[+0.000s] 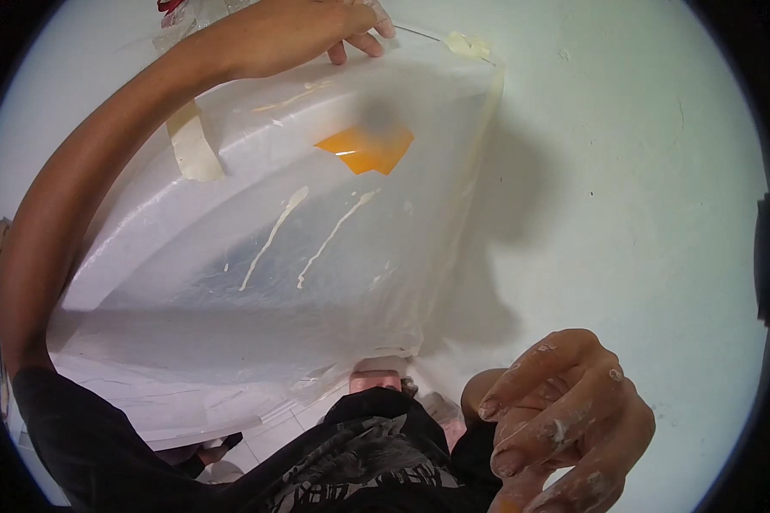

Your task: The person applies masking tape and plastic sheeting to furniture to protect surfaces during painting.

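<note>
L fingers (364, 44): loosely open, by sheet (376, 265)
R fingers (547, 436): curled; can't tell if we're gripping
Sheet: tape (468, 45) on, w/ pale drips (296, 198)

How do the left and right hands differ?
The left hand reaches over the plastic; the right hand is nearer the body. The left hand's fingers are spread; the right hand's are curled. The right hand has many white smears, the left hand fewer. Both are bare.
</note>
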Motion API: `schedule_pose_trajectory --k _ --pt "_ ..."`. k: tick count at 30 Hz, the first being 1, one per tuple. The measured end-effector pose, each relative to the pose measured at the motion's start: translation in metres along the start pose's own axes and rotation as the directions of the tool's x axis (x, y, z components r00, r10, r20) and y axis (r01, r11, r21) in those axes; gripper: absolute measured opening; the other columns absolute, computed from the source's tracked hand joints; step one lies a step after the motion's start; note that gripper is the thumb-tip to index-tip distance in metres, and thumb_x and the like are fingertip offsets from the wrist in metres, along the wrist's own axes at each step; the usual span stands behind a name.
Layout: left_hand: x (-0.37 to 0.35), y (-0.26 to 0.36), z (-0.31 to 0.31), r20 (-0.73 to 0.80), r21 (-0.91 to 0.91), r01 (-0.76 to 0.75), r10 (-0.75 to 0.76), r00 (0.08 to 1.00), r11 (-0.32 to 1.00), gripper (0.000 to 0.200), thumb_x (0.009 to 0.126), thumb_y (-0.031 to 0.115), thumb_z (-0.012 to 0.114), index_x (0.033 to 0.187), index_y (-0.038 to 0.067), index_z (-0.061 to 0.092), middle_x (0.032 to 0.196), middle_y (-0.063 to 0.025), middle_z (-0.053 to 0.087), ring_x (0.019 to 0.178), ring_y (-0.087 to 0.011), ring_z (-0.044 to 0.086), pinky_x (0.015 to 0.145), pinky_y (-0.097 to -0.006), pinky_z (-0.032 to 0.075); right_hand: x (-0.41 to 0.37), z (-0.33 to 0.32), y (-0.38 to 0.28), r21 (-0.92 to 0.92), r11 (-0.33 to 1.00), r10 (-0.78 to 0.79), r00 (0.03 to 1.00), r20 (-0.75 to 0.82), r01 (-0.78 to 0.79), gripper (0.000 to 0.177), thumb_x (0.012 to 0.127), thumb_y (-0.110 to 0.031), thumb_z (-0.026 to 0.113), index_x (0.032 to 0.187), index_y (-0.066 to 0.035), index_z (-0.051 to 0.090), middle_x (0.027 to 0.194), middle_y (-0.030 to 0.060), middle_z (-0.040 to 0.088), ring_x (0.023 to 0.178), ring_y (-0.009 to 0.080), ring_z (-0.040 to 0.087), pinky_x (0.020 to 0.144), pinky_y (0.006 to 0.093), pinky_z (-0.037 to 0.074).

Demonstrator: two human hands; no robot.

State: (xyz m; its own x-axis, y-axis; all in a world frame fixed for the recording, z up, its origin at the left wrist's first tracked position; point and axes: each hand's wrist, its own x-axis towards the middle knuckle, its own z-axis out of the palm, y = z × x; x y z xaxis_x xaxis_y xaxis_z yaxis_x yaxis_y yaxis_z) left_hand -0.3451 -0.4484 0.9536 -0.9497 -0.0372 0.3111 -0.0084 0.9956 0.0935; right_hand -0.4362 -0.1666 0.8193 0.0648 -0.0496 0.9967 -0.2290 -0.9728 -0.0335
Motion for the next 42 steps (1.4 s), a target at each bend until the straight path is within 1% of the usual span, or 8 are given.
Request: schedule_pose_trajectory --k 4,8,11,20,27,32,34,42 --pt "0.004 0.003 0.007 0.016 -0.25 0.177 -0.179 0.984 0.952 0.036 0.094 0.022 0.035 0.11 0.001 0.06 0.113 -0.0085 0.06 0.105 -0.0191 0.059 0.08 -0.0292 0.045 0.004 0.002 0.011 0.086 0.996 -0.02 0.996 -0.088 0.028 0.042 0.082 -0.017 0.07 0.121 -0.029 0.059 0.109 0.0017 0.063 0.09 0.0217 0.064 0.065 0.0325 0.058" --pt "0.003 0.012 0.006 -0.021 -0.208 0.275 -0.285 0.958 0.939 0.032 0.093 0.018 0.039 0.109 0.001 0.061 0.113 -0.0071 0.061 0.102 -0.018 0.059 0.08 -0.0294 0.045 0.023 -0.025 0.064 -0.043 0.854 0.49 0.828 -0.274 -0.519 0.014 0.086 -0.014 0.063 0.086 0.0 0.061 0.073 0.0078 0.057 0.065 0.0131 0.054 0.056 0.0264 0.046" --pt "0.004 0.019 0.005 0.027 -0.098 0.304 -0.303 0.953 0.948 0.029 0.091 0.015 0.044 0.11 0.002 0.061 0.11 -0.0065 0.062 0.098 -0.0182 0.059 0.083 -0.0301 0.045 0.071 -0.065 0.12 -0.232 0.637 0.673 0.677 -0.3 -0.736 0.027 0.084 -0.019 0.067 0.1 0.002 0.063 0.081 0.0079 0.064 0.069 0.0107 0.057 0.06 0.0252 0.046" --pt "0.0 0.022 0.01 -0.029 0.107 0.24 -0.238 0.971 0.965 0.026 0.085 0.012 0.054 0.106 0.009 0.069 0.096 -0.0087 0.07 0.078 -0.0175 0.062 0.076 -0.0314 0.048 0.112 -0.098 0.188 -0.489 0.348 0.896 0.438 -0.079 -0.8 0.043 0.077 -0.02 0.07 0.115 0.0 0.062 0.078 0.0045 0.068 0.067 0.0075 0.057 0.061 0.0214 0.045" --pt "0.0 0.02 0.015 -0.106 0.012 0.197 -0.194 0.975 0.98 0.022 0.083 0.016 0.058 0.099 0.014 0.073 0.076 -0.0142 0.067 0.069 -0.0265 0.064 0.07 -0.0385 0.05 0.114 -0.087 0.194 -0.359 0.553 0.79 0.61 -0.061 -0.752 0.041 0.075 -0.021 0.073 0.109 -0.001 0.062 0.08 0.0101 0.07 0.073 0.0115 0.064 0.058 0.0238 0.049" --pt "0.001 0.024 0.012 -0.036 0.069 0.272 -0.27 0.962 0.96 0.026 0.082 0.007 0.059 0.106 0.008 0.069 0.096 -0.008 0.071 0.08 -0.0205 0.066 0.073 -0.0324 0.05 0.108 -0.086 0.194 -0.459 0.435 0.853 0.518 -0.066 -0.775 0.031 0.075 -0.02 0.073 0.098 0.0 0.066 0.073 0.0099 0.069 0.066 0.0115 0.063 0.058 0.0231 0.049" --pt "0.0 0.021 0.015 -0.107 0.052 0.207 -0.201 0.974 0.977 0.022 0.083 0.016 0.058 0.099 0.014 0.073 0.073 -0.0134 0.067 0.067 -0.0247 0.064 0.069 -0.0376 0.05 0.108 -0.086 0.193 -0.473 0.423 0.856 0.513 -0.071 -0.773 0.027 0.074 -0.019 0.073 0.093 0.0 0.067 0.072 0.0097 0.069 0.065 0.0115 0.063 0.058 0.0233 0.05" --pt "0.0 0.022 0.015 -0.105 0.041 0.23 -0.225 0.969 0.972 0.023 0.081 0.016 0.058 0.099 0.013 0.073 0.069 -0.0135 0.066 0.066 -0.024 0.065 0.07 -0.0366 0.051 0.114 -0.078 0.194 -0.582 0.273 0.894 0.425 -0.141 -0.766 0.015 0.07 -0.014 0.07 0.076 0.0 0.071 0.069 0.0097 0.068 0.061 0.0138 0.063 0.061 0.0246 0.051"
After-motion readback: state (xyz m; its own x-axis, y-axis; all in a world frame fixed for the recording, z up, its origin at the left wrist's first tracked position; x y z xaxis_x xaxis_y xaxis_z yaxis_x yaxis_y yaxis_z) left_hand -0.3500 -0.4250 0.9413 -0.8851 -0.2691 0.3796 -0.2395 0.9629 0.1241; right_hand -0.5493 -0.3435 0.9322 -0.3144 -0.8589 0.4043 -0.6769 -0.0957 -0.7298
